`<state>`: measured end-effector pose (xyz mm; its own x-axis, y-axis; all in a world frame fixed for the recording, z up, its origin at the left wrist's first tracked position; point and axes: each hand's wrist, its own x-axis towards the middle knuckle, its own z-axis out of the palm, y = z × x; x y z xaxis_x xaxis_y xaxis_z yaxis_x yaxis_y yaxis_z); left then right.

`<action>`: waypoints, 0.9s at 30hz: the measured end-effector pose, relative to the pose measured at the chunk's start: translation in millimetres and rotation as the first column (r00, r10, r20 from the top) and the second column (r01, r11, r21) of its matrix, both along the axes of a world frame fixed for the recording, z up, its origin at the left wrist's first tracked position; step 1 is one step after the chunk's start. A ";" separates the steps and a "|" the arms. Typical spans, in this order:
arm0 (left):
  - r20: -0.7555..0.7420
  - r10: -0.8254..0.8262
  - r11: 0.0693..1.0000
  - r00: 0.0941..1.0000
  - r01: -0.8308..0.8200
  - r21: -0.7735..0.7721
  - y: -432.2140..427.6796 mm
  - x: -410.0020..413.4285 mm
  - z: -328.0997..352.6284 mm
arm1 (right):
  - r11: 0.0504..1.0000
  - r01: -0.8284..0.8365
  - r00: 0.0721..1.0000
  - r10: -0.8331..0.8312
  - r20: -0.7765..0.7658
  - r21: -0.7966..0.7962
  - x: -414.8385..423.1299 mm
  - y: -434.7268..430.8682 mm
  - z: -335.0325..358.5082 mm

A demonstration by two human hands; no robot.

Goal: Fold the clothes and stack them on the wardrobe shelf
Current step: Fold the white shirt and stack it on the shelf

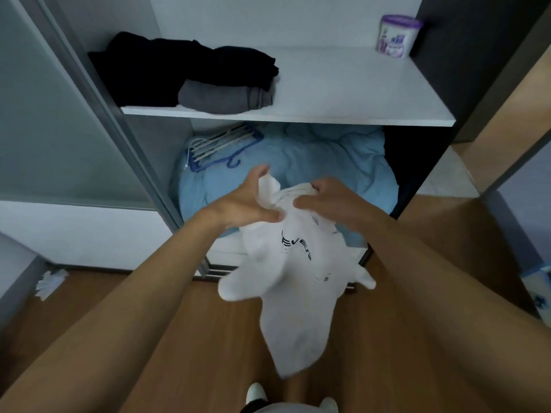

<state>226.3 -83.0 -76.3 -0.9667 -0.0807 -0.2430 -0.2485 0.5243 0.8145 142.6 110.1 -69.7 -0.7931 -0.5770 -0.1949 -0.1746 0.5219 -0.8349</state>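
Between both sets of fingers, a white T-shirt (298, 281) hangs in mid-air before an open wardrobe: the left hand (244, 204) pinches a bunched top corner with fingers partly spread, the right hand (325, 201) curls shut on the fabric just beside it. The garment's long axis runs downward from the grips toward the person's feet, still unfolded. Dark printed lettering on the chest is too blurred to read. Beyond, folded dark clothes (185, 70) sit on the wardrobe shelf (343, 90); a purple-lidded tub (398, 35) carries an illegible label.
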 end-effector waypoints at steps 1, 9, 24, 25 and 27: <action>-0.022 -0.068 0.997 0.997 0.067 -0.027 5.6 -5.4 -1.0 | 0.999 -0.028 0.999 0.029 -0.040 0.033 -0.9 -1.6 5.0; -0.262 0.082 0.996 0.962 -0.091 -0.021 23.0 -18.7 7.2 | 0.984 -0.113 0.993 0.107 0.053 0.140 -6.2 35.1 4.1; -0.068 -0.112 0.990 0.991 0.117 0.073 9.9 2.8 -6.2 | 0.995 -0.017 0.917 0.053 -0.396 0.093 -12.1 38.6 2.3; -0.098 -0.146 0.986 0.984 0.153 0.069 19.8 -0.3 -5.8 | 0.994 -0.036 0.904 0.075 -0.421 0.100 -9.0 33.5 6.4; -0.173 -0.125 0.992 0.977 0.128 0.007 33.5 -8.3 -4.4 | 0.992 -0.058 0.886 0.103 -0.451 0.114 -6.3 29.5 12.1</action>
